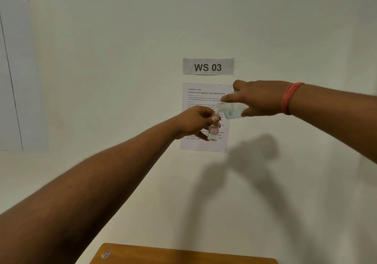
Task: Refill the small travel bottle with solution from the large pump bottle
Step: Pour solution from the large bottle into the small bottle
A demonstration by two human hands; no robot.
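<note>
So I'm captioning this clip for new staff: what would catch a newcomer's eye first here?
Two outstretched arms meet mid-frame: the right hand tips a clear large bottle, mouth leftward, over the small travel bottle gripped upright in the left hand. Behind them on the wall hang a "WS 03" sign and a task sheet.

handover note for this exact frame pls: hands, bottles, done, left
Left hand: grips the small bottle near its neck, upright, cap off, held in the air before the wall sheet.
Right hand: grips the large bottle, tipped on its side, open mouth just above the small bottle's mouth.
Done: both bottles open and lined up for pouring; the small one holds some clear liquid near its bottom.
Left: finish the pour, set the large bottle upright, cap both. No caps in view.
Wooden table is below, only its edge shows.
</note>
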